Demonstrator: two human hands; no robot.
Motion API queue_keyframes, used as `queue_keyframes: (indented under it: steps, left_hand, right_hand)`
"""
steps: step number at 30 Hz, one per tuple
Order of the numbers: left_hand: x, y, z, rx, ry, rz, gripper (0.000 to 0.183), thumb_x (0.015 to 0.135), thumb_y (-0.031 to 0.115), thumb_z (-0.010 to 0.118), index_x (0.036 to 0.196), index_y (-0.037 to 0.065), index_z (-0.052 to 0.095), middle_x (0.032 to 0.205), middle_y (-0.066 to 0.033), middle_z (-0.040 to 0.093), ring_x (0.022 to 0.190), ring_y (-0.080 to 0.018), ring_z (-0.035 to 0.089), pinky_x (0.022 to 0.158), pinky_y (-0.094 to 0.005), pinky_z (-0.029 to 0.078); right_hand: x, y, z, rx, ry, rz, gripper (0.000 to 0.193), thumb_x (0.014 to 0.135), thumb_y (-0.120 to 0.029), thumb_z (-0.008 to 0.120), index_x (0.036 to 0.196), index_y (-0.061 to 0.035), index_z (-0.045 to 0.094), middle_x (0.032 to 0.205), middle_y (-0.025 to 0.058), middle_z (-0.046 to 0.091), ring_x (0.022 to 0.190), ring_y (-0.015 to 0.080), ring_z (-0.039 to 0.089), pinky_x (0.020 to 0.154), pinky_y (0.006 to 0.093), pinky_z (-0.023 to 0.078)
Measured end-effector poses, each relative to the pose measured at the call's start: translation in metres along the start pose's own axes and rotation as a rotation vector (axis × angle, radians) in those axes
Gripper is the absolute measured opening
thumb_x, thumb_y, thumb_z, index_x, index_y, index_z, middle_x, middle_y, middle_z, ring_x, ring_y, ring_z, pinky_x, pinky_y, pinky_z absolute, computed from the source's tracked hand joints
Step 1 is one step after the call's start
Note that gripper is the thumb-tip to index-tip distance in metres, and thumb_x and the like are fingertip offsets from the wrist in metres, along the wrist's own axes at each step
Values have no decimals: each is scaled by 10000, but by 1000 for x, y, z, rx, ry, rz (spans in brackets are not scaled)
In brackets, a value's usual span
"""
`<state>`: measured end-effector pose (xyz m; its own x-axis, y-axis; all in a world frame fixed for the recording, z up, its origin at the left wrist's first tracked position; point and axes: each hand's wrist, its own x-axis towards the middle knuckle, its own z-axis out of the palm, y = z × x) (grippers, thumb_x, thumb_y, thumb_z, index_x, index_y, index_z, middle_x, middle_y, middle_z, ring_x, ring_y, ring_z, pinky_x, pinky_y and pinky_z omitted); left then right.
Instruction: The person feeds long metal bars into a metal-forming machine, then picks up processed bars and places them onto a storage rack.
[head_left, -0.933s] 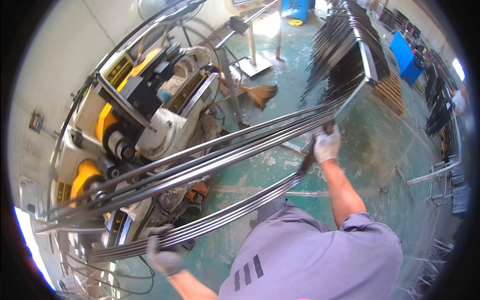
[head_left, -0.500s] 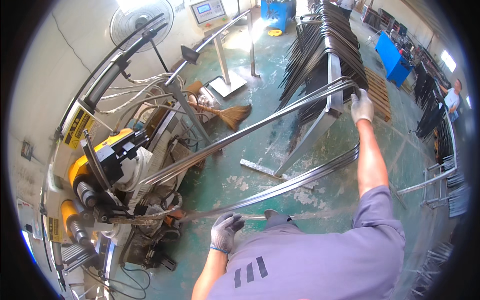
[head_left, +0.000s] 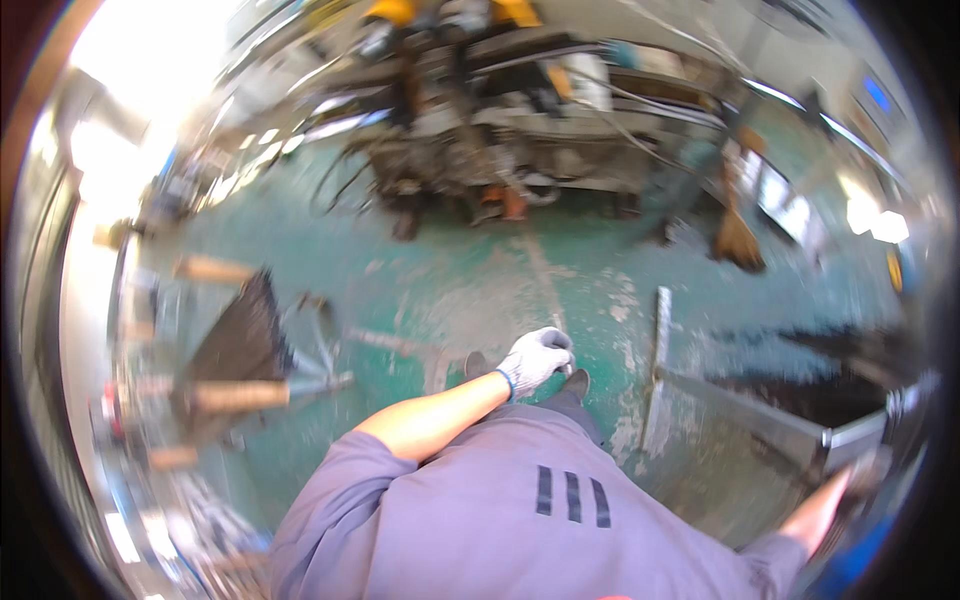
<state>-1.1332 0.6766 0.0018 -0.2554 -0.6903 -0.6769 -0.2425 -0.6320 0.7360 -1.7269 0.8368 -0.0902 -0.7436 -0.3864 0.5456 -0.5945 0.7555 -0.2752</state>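
My left hand (head_left: 540, 360), in a pale work glove with a blue cuff edge, hangs in front of my body above the floor. Its fingers are loosely bent and slightly apart, with nothing visible in them. At the far right, my right hand (head_left: 868, 470) is stretched out beside the end of a grey metal stand (head_left: 770, 412). Motion blur smears its fingers, so I cannot make out any grip. Dark metal rods (head_left: 840, 390) hang on the stand, blurred together.
A machine bench (head_left: 520, 150) with hoses and yellow parts spans the far side. A straw broom (head_left: 738, 240) leans at its right. On the left are a dark stack (head_left: 240, 345) and wooden pallet pieces (head_left: 238, 395). The green floor (head_left: 430, 270) has worn patches.
My view has swung left, bringing the machine to the far side and the stand to the right. The bent rods my right hand gripped are no longer distinguishable. My left hand is now before my body.
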Motion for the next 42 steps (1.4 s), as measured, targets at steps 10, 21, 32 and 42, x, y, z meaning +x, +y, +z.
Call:
queue_keyframes:
  steps: [10, 21, 32, 42]
  left_hand:
    - [-91, -134, -174, -420, 424, 69, 324, 917, 138, 738, 1208, 8, 682, 1048, -85, 747, 887, -161, 734, 796, -311, 593]
    - [-289, -333, -390, -980, 1046, 69, 317, 899, 70, 717, 1191, -34, 651, 971, -131, 731, 850, -219, 724, 772, -350, 595]
    - [-304, -431, -427, -1523, 1160, 49, 301, 914, 43, 692, 1192, -59, 635, 968, -168, 737, 770, -236, 733, 678, -335, 595]
    - [-380, -462, -567, -1522, 1500, -155, 356, 972, 87, 625, 1282, -74, 559, 1076, -206, 710, 900, -271, 736, 837, -395, 623]
  right_hand:
    - [-382, -112, 55, -171, -1154, 66, 445, 874, -270, 755, 1230, -8, 707, 1176, 196, 760, 1035, 310, 721, 912, 429, 553]
    - [-524, -601, -60, 359, -1123, -908, 383, 916, -209, 702, 1244, -11, 690, 1145, 222, 761, 1045, 372, 738, 940, 421, 558]
    - [-844, -817, -260, 589, -1331, -1727, 592, 840, -282, 833, 1335, -32, 624, 1269, 209, 719, 1204, 386, 674, 1018, 450, 533]
    - [-1137, -934, -372, 554, -1267, -2075, 1010, 671, -452, 961, 1405, 22, 454, 1340, 198, 580, 1272, 385, 563, 1070, 476, 475]
